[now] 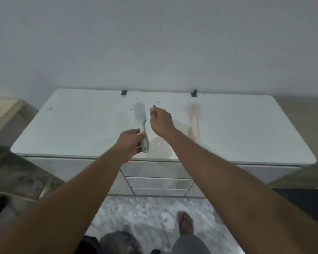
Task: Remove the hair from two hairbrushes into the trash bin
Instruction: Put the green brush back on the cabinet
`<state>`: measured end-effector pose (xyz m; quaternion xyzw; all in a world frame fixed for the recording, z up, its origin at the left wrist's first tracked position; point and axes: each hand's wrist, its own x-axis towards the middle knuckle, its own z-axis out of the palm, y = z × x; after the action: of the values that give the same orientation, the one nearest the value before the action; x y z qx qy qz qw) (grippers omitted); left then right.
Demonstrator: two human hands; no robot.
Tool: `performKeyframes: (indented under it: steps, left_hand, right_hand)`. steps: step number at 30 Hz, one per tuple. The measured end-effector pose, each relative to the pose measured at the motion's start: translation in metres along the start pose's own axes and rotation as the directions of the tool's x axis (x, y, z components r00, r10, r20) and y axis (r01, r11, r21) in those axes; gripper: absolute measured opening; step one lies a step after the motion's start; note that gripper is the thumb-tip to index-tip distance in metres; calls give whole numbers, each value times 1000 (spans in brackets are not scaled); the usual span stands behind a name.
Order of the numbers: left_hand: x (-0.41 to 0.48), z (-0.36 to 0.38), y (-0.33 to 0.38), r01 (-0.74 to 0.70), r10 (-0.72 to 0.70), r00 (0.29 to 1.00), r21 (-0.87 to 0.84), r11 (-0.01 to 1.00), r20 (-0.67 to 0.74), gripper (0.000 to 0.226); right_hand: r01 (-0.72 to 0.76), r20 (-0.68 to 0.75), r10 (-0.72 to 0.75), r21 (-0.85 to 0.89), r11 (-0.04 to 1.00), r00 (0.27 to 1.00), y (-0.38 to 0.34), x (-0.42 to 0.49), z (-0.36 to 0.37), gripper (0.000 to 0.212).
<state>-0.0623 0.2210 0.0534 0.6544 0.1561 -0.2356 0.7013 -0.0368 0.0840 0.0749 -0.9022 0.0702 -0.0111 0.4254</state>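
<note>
My left hand (131, 143) grips the handle of a grey-green hairbrush (140, 116), holding it over the white dresser top (72, 125) with the head pointing away from me. My right hand (161, 121) hovers just right of the brush head, fingers loosely curled with the tips together; whether they pinch any hair is too blurred to tell. A pink hairbrush (193, 120) lies flat on the dresser further right, untouched. No trash bin can be made out with certainty.
The dresser stands against a plain wall, with two dark clips (124, 92) at its back edge and small dark specks (154, 102) near them. Drawers (158, 182) face me below. My foot (185, 224) stands on the marbled floor. A dark rounded object (117, 242) sits at the bottom edge.
</note>
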Motion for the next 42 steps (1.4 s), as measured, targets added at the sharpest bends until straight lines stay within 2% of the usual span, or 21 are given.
performKeyframes:
  steps: [5, 11, 14, 17, 19, 23, 28, 31, 32, 34, 37, 42]
  left_hand:
    - [51, 69, 2, 77, -79, 995, 52, 996, 53, 31]
    - [91, 120, 10, 140, -140, 990, 135, 981, -11, 20]
    - [110, 133, 12, 128, -121, 992, 214, 968, -46, 20]
    - [117, 144, 14, 115, -96, 993, 323, 939, -75, 5]
    - [123, 150, 12, 93, -64, 994, 402, 911, -86, 13]
    - [126, 160, 9, 32, 21, 996, 544, 838, -91, 12]
    - [127, 166, 10, 52, 34, 990, 589, 807, -135, 31]
    - [127, 168, 12, 81, 22, 987, 615, 784, -158, 13]
    - [127, 168, 11, 88, 17, 987, 620, 780, -161, 21]
    - [126, 170, 9, 89, 29, 985, 650, 755, -168, 17]
    - [126, 172, 3, 86, 36, 985, 669, 738, -167, 40]
    - [122, 179, -6, 20, 97, 989, 752, 659, -112, 41]
  right_hand:
    - [-106, -49, 106, 7, 994, 993, 49, 29, -47, 41]
    - [-142, -49, 143, 35, 989, 988, 81, 61, -85, 42]
    - [-150, -67, 153, 47, 988, 986, 93, 74, -87, 45]
    - [-175, -92, 182, 73, 982, 979, 106, 82, -89, 46]
    - [-181, -111, 191, 97, 979, 975, 114, 84, -90, 46]
    - [-177, -118, 190, 109, 978, 975, 125, 87, -91, 45]
    - [-171, -122, 186, 122, 978, 975, 129, 85, -95, 45]
    - [-180, -130, 199, 142, 973, 971, 130, 86, -99, 45]
    - [-184, -133, 204, 148, 972, 970, 130, 86, -100, 45]
    - [-189, -141, 212, 165, 968, 967, 131, 86, -102, 45]
    - [-184, -151, 210, 171, 968, 966, 133, 84, -103, 45]
    - [-177, -164, 206, 177, 968, 965, 137, 79, -106, 44]
